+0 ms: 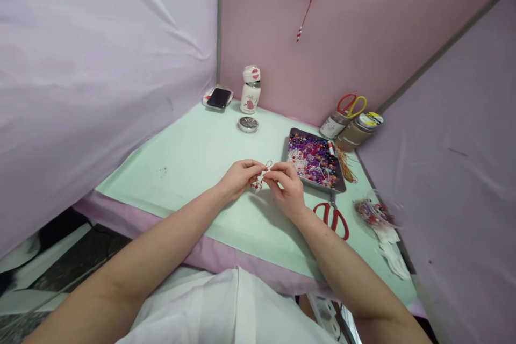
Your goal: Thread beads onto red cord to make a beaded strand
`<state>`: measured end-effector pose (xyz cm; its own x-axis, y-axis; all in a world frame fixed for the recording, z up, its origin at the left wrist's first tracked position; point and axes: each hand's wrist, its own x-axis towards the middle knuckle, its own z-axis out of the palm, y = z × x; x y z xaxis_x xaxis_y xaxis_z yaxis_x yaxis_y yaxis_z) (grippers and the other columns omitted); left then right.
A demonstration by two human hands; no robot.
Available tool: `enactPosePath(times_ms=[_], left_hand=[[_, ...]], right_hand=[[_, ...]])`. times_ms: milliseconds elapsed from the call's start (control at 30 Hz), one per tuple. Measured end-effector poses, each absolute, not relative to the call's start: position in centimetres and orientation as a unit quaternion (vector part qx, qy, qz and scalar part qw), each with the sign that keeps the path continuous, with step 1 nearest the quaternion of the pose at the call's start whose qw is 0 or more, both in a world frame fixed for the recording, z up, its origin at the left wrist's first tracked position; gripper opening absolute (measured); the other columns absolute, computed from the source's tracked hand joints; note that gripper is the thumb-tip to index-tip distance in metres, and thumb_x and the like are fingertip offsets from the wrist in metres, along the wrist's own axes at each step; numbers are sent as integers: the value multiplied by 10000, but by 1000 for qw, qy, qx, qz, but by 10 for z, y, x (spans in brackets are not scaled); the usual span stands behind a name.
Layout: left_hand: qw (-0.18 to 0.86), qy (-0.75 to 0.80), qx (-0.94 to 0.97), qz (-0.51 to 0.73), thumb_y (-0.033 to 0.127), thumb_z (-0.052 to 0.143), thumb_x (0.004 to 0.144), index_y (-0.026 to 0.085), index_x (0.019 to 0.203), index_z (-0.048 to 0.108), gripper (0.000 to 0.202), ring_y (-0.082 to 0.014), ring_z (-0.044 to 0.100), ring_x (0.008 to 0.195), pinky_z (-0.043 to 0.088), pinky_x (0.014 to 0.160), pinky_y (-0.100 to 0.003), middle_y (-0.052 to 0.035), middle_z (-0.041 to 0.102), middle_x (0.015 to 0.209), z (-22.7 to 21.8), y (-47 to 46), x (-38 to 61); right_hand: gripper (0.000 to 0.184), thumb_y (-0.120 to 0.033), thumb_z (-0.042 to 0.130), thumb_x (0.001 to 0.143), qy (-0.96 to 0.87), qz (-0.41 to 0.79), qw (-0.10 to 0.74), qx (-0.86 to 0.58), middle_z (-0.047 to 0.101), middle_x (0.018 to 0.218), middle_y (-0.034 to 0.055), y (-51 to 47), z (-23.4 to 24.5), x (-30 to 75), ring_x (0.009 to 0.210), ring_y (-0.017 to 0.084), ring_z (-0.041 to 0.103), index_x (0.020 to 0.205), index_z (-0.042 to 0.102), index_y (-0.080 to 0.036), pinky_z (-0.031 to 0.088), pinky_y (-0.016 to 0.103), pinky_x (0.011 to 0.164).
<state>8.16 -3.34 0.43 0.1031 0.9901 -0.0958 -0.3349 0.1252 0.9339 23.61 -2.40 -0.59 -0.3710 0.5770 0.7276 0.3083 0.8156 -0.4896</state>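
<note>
My left hand (241, 177) and my right hand (287, 185) meet over the middle of the pale green table (193, 161). Both pinch a thin red cord (265, 168) that loops up between the fingertips, with small red and white beads hanging just below. A metal tray (295, 135) full of purple, pink and clear beads lies just right of my right hand. Red-handled scissors (334, 219) lie on the table beside my right wrist.
At the back stand a white bottle (250, 90), a round tin (248, 124) and a dark phone (219, 98). Two jars (350, 124), one holding scissors, sit at the back right. Orange cord (346, 166), a bead bag (373, 212) and white paper lie at right. Fabric walls enclose the table.
</note>
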Motion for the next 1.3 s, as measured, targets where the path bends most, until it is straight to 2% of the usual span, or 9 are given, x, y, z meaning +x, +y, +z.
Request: enactPosePath(times_ms=[100, 233, 400, 533, 700, 967, 1133, 1300], left_hand=[[571, 446, 428, 540, 329, 672, 644, 135, 702, 677, 203, -84, 440, 559, 350, 525, -231, -7, 561, 630, -1, -31, 82], [491, 482, 478, 547, 338, 649, 672, 142, 718, 695, 206, -119, 519, 650, 393, 606, -250, -32, 638, 708, -5, -30, 80], [391, 497, 539, 556, 314, 616, 720, 143, 726, 679, 182, -124, 540, 655, 409, 629, -255, -27, 639, 705, -5, -31, 81], [320, 498, 579, 560, 281, 593, 753, 160, 711, 676, 153, -112, 524, 645, 396, 613, -244, -14, 616, 703, -6, -31, 81], [308, 493, 600, 550, 264, 582, 773, 168, 726, 678, 144, -107, 519, 638, 391, 603, -239, -9, 608, 707, -5, -31, 81], [263, 464, 669, 518, 249, 561, 806, 176, 729, 657, 143, -103, 506, 649, 386, 628, -238, 1, 584, 702, -2, -33, 79], [303, 452, 674, 501, 256, 552, 810, 167, 742, 647, 147, -109, 519, 670, 394, 634, -240, -8, 587, 722, -2, -32, 79], [365, 442, 656, 490, 309, 555, 807, 155, 756, 651, 188, -96, 504, 619, 399, 591, -232, -11, 577, 733, -1, -33, 79]], right_hand=[[91, -221, 572, 834, -780, 203, 506, -307, 548, 892, 45, -27, -1, 234, 824, 165, 555, 854, 659, -239, 475, 318, 693], [115, -282, 560, 839, -728, 297, 496, -368, 571, 858, 38, -28, 2, 232, 830, 162, 550, 805, 646, -215, 450, 290, 679], [207, -387, 596, 778, -680, 393, 436, -439, 577, 711, 14, -24, 2, 233, 696, 145, 510, 752, 640, -186, 409, 273, 633], [208, -391, 607, 728, -653, 442, 401, -466, 558, 634, -6, -21, 2, 235, 604, 123, 468, 692, 626, -186, 365, 255, 566], [155, -335, 591, 718, -674, 430, 388, -459, 559, 630, -14, -20, 3, 236, 593, 116, 459, 663, 626, -194, 348, 251, 566], [217, -410, 613, 732, -663, 441, 400, -454, 511, 598, -23, -16, 7, 240, 569, 113, 428, 678, 609, -200, 330, 252, 540], [251, -445, 641, 715, -639, 474, 396, -458, 521, 642, -16, -15, 11, 243, 589, 106, 421, 685, 608, -198, 327, 240, 525], [279, -449, 692, 668, -565, 585, 389, -433, 476, 626, -31, -12, 12, 247, 552, 82, 358, 715, 611, -187, 261, 216, 465]])
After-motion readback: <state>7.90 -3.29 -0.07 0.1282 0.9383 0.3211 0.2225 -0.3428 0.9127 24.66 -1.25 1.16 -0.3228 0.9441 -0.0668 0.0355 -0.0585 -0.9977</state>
